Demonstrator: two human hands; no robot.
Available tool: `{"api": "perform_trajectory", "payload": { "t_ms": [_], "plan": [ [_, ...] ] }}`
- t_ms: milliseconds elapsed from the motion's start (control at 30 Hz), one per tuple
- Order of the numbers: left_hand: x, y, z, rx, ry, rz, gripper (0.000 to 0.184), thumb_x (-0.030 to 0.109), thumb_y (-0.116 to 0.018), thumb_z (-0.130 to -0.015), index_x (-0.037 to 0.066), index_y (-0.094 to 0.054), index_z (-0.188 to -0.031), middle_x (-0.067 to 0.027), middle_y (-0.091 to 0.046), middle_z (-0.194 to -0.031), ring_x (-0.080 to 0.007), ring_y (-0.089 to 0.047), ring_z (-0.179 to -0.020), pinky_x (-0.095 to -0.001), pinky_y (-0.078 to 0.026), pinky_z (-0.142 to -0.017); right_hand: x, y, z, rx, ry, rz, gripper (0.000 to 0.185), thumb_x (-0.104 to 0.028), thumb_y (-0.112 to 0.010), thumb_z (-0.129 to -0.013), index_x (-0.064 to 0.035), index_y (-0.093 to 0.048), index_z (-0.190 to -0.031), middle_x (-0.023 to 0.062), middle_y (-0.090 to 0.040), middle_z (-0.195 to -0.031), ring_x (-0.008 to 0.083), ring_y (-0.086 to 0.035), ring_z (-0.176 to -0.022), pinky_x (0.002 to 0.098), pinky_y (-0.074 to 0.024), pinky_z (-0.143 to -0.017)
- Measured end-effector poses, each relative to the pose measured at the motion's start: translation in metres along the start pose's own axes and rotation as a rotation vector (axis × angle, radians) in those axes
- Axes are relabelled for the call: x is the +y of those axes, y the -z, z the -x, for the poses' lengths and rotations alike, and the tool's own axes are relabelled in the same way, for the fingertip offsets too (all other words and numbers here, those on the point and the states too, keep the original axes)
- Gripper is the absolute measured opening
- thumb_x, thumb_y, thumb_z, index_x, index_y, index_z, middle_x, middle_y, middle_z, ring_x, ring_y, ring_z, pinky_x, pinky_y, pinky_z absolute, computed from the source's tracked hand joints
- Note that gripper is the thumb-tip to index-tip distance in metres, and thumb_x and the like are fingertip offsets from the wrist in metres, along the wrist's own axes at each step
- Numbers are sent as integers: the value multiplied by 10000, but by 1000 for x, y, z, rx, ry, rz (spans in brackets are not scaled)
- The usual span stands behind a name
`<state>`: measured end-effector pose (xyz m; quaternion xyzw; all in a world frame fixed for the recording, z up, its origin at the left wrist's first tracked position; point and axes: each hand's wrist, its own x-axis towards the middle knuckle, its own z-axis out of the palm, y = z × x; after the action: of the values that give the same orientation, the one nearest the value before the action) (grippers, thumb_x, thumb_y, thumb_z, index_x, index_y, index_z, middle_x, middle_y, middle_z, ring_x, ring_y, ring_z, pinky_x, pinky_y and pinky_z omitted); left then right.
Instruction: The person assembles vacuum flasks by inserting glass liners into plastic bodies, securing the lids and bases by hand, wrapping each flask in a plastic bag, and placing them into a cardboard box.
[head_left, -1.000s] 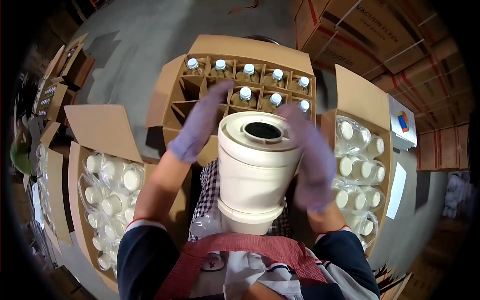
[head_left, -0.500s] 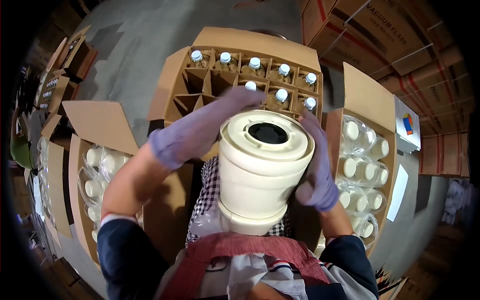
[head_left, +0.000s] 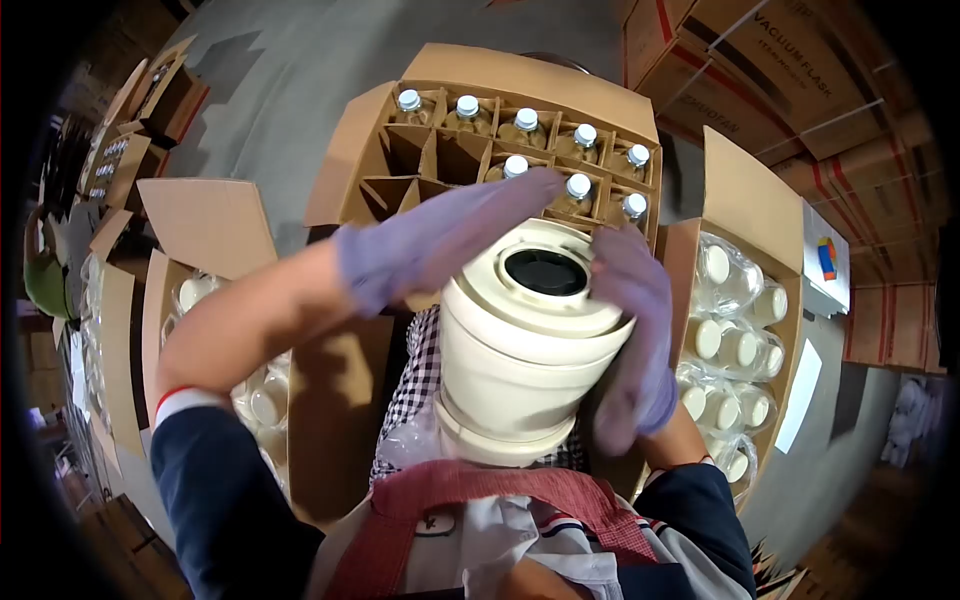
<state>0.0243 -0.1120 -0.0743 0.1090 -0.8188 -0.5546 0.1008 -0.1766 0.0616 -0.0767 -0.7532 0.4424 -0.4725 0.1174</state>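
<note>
A cream-coloured vessel [head_left: 520, 370] stands tilted in front of my body, its round base with a dark central hole [head_left: 546, 272] facing up. My left hand [head_left: 450, 235], in a purple glove, lies flat with fingers stretched across the far left of its rim. On the right side, my right hand [head_left: 635, 330], also gloved, rests against the rim with its fingers apart from the thumb. Behind them, a divided carton [head_left: 530, 75] holds several clear bottles with pale blue caps [head_left: 526, 119]; some left compartments hold nothing.
Open cartons of plastic-wrapped cream-lidded items stand at the right [head_left: 735, 347] and left [head_left: 265, 400]. A checked cloth [head_left: 412, 385] lies under the vessel. Stacked brown boxes [head_left: 770, 80] fill the back right. Someone's green garment [head_left: 48, 285] shows at the far left.
My left hand has swung from the vessel's left side over to its far rim. My right hand has come in against the right side. The view has shifted slightly.
</note>
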Motion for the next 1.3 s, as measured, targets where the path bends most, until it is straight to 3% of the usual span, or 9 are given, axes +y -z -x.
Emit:
{"api": "perform_trajectory", "payload": {
  "t_ms": [167,267,500,567,667,900,1033,1100,1300],
  "plan": [
    [-10,-21,-48,-111,303,1297,594,460,-366,-1051,-2,-466,-1411,-122,-535,-1373,-210,-510,-1256,-371,-386,-1116,-70,-22,-49,-157,113,567,757,-666,-529,-829,59,-592,-1037,275,-574,-1127,432,-565,-1078,567,-449,-983],
    [0,-3,-43,10,218,576,515,354,-418,-1040,-5,-472,-1406,-137,-527,-1391,-226,-518,-1263,-363,-403,-1105,-57,-6,-51,-176,90,418,582,-503,-475,-957,54,-604,-1064,267,-581,-1178,417,-561,-1142,538,-443,-1016],
    [119,-41,12,71,-247,-669,573,394,-608,-906,-1,-531,-1315,-178,-589,-1269,-348,-572,-1209,-430,-435,-1059,45,-38,-21,95,-749,-1529,1152,-904,-151,-818,58,-580,-1285,201,-534,-1383,289,-558,-1218,387,-422,-1068],
    [73,-56,11,343,-315,-605,360,277,-610,-912,-3,-629,-1138,-151,-624,-1138,-349,-591,-1118,-494,-440,-1001,13,-27,-28,167,-949,-1247,1120,-887,-145,-836,48,-601,-1253,199,-556,-1350,291,-566,-1204,397,-422,-1066],
    [44,-22,27,115,-633,-366,454,385,-463,-1013,7,-710,-963,-165,-700,-1041,-370,-626,-1138,-542,-414,-1023,-2,-11,0,80,-457,-501,868,-624,-76,-1012,12,-644,-1170,215,-604,-1265,308,-566,-1204,410,-413,-1075],
    [114,-65,8,316,-317,-688,339,202,-670,-829,-10,-626,-1091,-159,-655,-1083,-365,-633,-1076,-429,-488,-953,6,-22,-55,244,-1165,-1433,1052,-852,-264,-857,89,-647,-1132,192,-651,-1203,299,-626,-1059,370,-471,-997],
    [71,-41,27,155,-512,-410,372,276,-642,-863,-2,-644,-1112,-166,-643,-1036,-306,-604,-1115,-505,-391,-1058,21,-15,-11,126,-1039,-1268,1013,-823,-208,-890,70,-678,-981,218,-643,-1218,308,-616,-1094,378,-456,-1013],
    [47,-21,33,47,-600,-437,346,239,-647,-867,3,-653,-1120,-164,-649,-1095,-329,-574,-1184,-504,-387,-1060,-8,-2,1,-23,-473,-564,1000,-683,-33,-971,68,-680,-1104,241,-623,-1253,353,-534,-1256,419,-373,-1105],
    [98,-76,23,463,-481,-664,490,397,-641,-858,20,-645,-1172,-121,-637,-1120,-300,-611,-1068,-449,-446,-978,18,-9,-53,-48,-918,-1144,656,-505,-346,-1020,42,-568,-1306,192,-646,-1197,281,-595,-1156,364,-434,-1036]
  ]
}}
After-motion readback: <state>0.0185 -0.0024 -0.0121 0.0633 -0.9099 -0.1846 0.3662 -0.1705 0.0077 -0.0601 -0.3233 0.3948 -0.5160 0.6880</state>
